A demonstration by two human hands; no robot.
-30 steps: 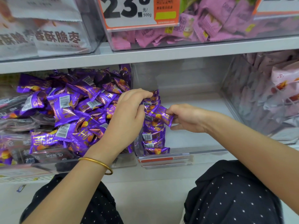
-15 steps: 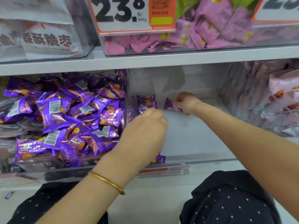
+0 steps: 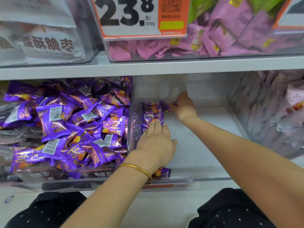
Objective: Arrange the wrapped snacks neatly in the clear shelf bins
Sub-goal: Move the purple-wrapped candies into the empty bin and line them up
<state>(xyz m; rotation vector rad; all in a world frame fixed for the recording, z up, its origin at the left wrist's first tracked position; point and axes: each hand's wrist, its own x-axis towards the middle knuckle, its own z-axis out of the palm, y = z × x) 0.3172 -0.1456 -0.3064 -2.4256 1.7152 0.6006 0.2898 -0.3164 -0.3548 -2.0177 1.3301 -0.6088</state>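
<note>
A row of purple wrapped snacks point(image 3: 152, 112) lies along the left wall of the middle clear bin point(image 3: 197, 145). My left hand point(image 3: 156, 142) rests flat on top of the row, fingers straight, covering its near part. My right hand point(image 3: 185, 107) reaches to the far end of the row and pinches the end of a purple snack point(image 3: 171, 105) there. One purple snack point(image 3: 162, 172) shows at the bin's front, under my left wrist. The left bin point(image 3: 65, 178) holds a loose heap of several purple snacks point(image 3: 70, 125).
A bin with pale pink packets point(image 3: 279, 112) stands at the right. The upper shelf point(image 3: 164, 66) carries a bin of pink snacks point(image 3: 205, 43) behind a price tag point(image 3: 139, 17), and white packets point(image 3: 41, 43) at the left. My dark dotted clothing point(image 3: 230, 211) shows below.
My left hand moved forward and flattened onto the row. My right hand went deeper toward the back of the bin with a snack. The view came closer to the shelf.
</note>
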